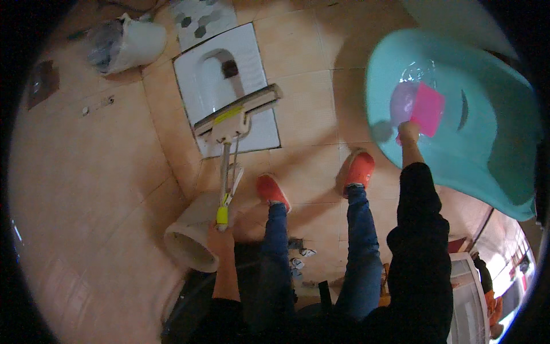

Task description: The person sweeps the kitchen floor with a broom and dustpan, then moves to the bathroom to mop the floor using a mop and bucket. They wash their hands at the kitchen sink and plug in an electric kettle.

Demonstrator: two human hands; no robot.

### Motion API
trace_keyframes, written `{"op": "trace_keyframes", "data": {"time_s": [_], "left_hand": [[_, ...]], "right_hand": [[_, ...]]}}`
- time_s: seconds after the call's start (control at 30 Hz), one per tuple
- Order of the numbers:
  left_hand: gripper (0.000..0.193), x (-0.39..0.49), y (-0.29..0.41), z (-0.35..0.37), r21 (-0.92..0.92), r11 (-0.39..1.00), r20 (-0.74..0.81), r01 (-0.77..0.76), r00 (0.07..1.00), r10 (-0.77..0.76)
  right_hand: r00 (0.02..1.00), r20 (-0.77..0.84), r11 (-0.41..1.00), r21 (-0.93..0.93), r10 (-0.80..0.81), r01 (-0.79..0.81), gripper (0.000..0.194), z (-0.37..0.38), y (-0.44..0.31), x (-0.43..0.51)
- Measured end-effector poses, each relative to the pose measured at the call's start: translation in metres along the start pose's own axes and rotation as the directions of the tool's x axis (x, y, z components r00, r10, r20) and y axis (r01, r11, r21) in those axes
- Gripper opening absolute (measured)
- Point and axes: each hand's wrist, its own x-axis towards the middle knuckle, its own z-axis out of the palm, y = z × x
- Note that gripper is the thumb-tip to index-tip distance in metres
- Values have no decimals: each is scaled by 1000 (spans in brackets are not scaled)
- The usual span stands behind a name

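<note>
My left hand (221, 243) is closed around the handle of a squeeze sponge mop (230, 124), just below its yellow-green collar. The mop's wide head is raised across the front part of a white squat toilet (253, 56) set in the tiled floor; whether they touch, I cannot tell. Over to the right, my right hand (409, 131) grips the handle of a pink plastic dipper (429, 107). That dipper is inside a turquoise plastic bathtub (468, 172), where clear water glints beside it. Part of the dipper looks pale purple, perhaps through water.
A white bucket (144, 43) with a plastic liner stands at upper left. Beside my left forearm is a cream bin (193, 232). My feet, in red shoes (360, 170), are on beige floor tiles (300, 107). A white-framed glazed panel (468, 296) is at lower right.
</note>
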Motion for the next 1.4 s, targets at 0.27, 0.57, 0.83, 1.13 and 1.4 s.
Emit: {"op": "trace_keyframes", "data": {"time_s": [0.27, 0.57, 0.83, 1.13, 1.4], "left_hand": [[43, 0, 6, -30, 111, 984, -153, -136, 976, 152], [37, 22, 7, -31, 163, 967, 46, -194, 981, 189], [38, 57, -31, 36, -408, 852, 806, 327, 567, 168], [26, 18, -18, 24, -468, 872, 574, 141, 799, 180], [28, 21, -25, 52, -544, 792, 644, 277, 743, 182]], "right_hand": [[855, 323, 87, 945, -407, -316, 8, -59, -1, 19], [654, 339, -6, 885, -676, -466, 38, -133, -21, -118], [671, 396, 480, 875, -627, -68, 23, -73, -50, -248], [624, 434, 755, 271, -650, 597, 45, 20, -117, -335], [553, 417, 584, -63, -722, 810, 50, 78, -166, -426]]}}
